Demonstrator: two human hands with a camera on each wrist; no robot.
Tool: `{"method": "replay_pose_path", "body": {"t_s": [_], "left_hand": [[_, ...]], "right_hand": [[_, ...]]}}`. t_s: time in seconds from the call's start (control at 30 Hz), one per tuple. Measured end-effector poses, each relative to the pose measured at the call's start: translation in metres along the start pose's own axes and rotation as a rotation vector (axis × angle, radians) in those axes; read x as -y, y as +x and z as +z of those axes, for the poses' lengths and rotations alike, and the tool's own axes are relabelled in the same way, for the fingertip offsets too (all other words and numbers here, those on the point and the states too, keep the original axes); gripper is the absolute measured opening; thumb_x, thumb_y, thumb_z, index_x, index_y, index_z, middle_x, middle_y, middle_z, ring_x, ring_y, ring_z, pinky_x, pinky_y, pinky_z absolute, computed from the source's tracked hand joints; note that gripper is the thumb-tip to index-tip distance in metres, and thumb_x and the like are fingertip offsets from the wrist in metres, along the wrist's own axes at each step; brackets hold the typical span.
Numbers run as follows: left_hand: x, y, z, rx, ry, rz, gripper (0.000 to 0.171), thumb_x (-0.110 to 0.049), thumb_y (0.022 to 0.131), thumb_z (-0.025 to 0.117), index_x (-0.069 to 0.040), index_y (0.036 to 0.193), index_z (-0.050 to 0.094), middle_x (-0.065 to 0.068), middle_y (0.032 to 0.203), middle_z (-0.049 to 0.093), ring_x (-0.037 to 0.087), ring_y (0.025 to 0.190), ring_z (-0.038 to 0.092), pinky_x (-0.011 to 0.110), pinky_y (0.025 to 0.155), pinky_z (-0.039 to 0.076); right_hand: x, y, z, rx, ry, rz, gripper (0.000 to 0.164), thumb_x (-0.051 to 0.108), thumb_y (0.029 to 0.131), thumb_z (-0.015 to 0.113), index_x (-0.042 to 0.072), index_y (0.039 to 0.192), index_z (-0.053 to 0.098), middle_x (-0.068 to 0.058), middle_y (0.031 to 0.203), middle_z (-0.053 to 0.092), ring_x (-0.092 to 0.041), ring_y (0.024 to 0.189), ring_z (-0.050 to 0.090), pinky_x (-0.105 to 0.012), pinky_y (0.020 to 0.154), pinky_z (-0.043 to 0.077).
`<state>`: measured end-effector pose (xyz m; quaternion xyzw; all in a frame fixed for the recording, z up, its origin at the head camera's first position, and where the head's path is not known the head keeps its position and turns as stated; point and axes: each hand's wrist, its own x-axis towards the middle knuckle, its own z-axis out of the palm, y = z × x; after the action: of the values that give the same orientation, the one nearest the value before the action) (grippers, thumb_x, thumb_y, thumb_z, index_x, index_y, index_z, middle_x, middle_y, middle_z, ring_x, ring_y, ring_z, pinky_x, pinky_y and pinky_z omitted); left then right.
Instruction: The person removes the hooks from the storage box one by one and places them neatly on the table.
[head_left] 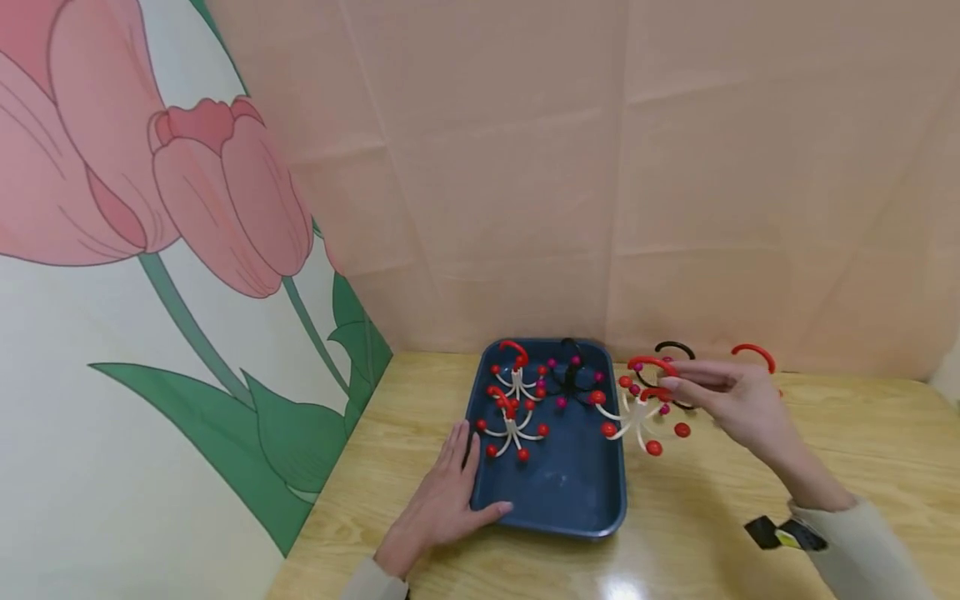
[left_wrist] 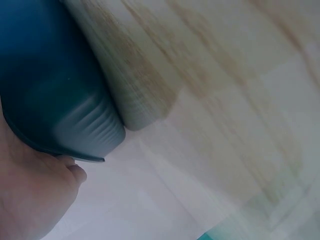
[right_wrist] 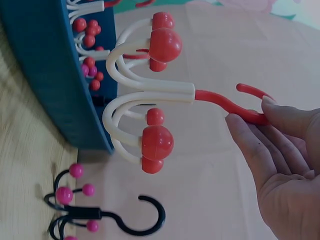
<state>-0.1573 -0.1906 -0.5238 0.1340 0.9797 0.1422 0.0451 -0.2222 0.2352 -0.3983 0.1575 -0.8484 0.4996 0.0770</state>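
Observation:
My right hand [head_left: 738, 404] pinches the red hook end of a white multi-arm hanger [right_wrist: 170, 90] with red ball tips, between thumb and fingers. That hanger is held up beside the right edge of a dark blue tray [head_left: 562, 487]. With fingers extended, my left hand [head_left: 442, 496] rests against the tray's left side, its thumb over the near-left rim. Inside the tray stand two similar white hangers, one nearer [head_left: 512, 427] and one behind it [head_left: 517, 383], plus a black hanger [head_left: 572, 383] with pink balls.
To the tray's right, partly hidden by my right hand, stands another black hanger [right_wrist: 84, 213] with pink balls. A red hook [head_left: 756, 350] shows behind the hand, the rest mostly hidden. A cloth-covered wall [head_left: 510, 208] borders the wooden table [head_left: 675, 517] at the back.

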Motion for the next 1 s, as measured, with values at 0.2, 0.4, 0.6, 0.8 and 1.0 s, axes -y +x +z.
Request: {"method": "replay_pose_path", "body": {"t_s": [0.2, 0.4, 0.6, 0.8, 1.0], "left_hand": [[-0.002, 0.001, -0.001, 0.009, 0.001, -0.011, 0.118, -0.09, 0.088, 0.046, -0.014, 0.17, 0.012, 0.006, 0.179, -0.012, 0.03, 0.168, -0.004, 0.057, 0.131, 0.025], [-0.001, 0.002, -0.001, -0.006, 0.001, 0.007, 0.115, -0.088, 0.09, 0.047, -0.013, 0.17, 0.012, 0.007, 0.179, -0.012, 0.03, 0.168, -0.005, 0.056, 0.131, 0.025], [0.0, 0.001, 0.0, -0.014, -0.013, 0.02, 0.113, -0.083, 0.092, 0.051, -0.013, 0.171, 0.009, 0.009, 0.179, -0.011, 0.03, 0.167, -0.007, 0.055, 0.132, 0.024], [0.002, 0.001, 0.001, -0.025, -0.008, 0.026, 0.113, -0.083, 0.092, 0.05, -0.013, 0.171, 0.008, 0.009, 0.179, -0.011, 0.03, 0.167, -0.006, 0.055, 0.131, 0.025], [0.002, 0.001, 0.002, -0.014, -0.011, 0.019, 0.114, -0.085, 0.091, 0.048, -0.013, 0.17, 0.009, 0.007, 0.179, -0.012, 0.029, 0.167, -0.007, 0.055, 0.132, 0.024]], "right_hand": [[-0.013, -0.008, -0.017, -0.022, -0.047, 0.066, 0.042, 0.031, 0.099, 0.076, 0.004, 0.131, 0.073, 0.025, 0.095, 0.08, 0.007, 0.084, 0.074, -0.022, 0.058, 0.054], [-0.025, -0.015, -0.028, -0.026, -0.084, 0.118, 0.046, 0.037, 0.098, 0.076, 0.006, 0.132, 0.073, 0.022, 0.101, 0.08, 0.006, 0.088, 0.075, -0.013, 0.071, 0.055], [-0.04, -0.02, -0.035, -0.041, -0.116, 0.138, 0.049, 0.036, 0.098, 0.075, 0.003, 0.134, 0.071, 0.029, 0.101, 0.077, 0.01, 0.086, 0.072, -0.009, 0.07, 0.049], [-0.054, -0.022, -0.037, -0.047, -0.096, 0.173, 0.05, 0.036, 0.1, 0.074, 0.001, 0.135, 0.07, 0.034, 0.1, 0.074, 0.017, 0.089, 0.067, -0.011, 0.068, 0.053], [-0.071, -0.022, -0.031, -0.056, -0.095, 0.196, 0.054, 0.04, 0.098, 0.074, 0.0, 0.134, 0.07, 0.032, 0.096, 0.075, 0.015, 0.086, 0.069, -0.011, 0.067, 0.054]]}}
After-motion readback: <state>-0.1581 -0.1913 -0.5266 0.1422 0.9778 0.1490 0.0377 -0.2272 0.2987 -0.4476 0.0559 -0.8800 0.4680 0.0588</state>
